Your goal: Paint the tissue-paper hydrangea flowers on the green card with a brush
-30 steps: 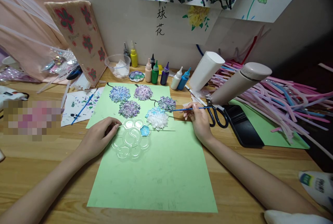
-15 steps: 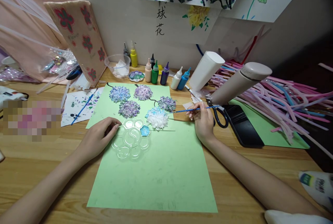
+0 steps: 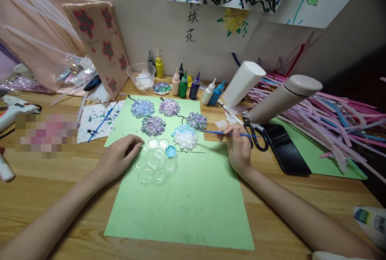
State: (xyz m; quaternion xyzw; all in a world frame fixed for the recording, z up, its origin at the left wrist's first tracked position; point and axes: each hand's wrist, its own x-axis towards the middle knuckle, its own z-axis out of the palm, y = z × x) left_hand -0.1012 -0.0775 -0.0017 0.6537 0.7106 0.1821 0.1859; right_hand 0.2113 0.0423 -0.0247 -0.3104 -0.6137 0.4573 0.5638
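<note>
My right hand (image 3: 239,149) grips a thin blue paintbrush (image 3: 221,133), whose tip points left at the upper right edge of a paper flower (image 3: 186,141). This ruffled flower is white below and light blue along its top. My left hand (image 3: 123,153) pinches the upper left rim of a clear flower-shaped palette (image 3: 156,158). Blue paint (image 3: 171,151) fills one well of the palette. Around the white flower lie a blue one (image 3: 142,108), a pink-lilac one (image 3: 169,107) and two purple ones (image 3: 153,126), all on green paper (image 3: 181,211).
Paint bottles (image 3: 194,87) and a plastic tub (image 3: 140,77) line the wall. To the right are black scissors (image 3: 265,139), a phone (image 3: 288,149), a tumbler (image 3: 286,95) and pipe cleaners (image 3: 340,111). Another paintbrush (image 3: 102,122) lies on stained paper (image 3: 86,117) at left.
The paintbrush's handle end has dropped, while its tip stays by the white flower's upper right edge. My left hand stays at the palette. The whole view has shifted slightly.
</note>
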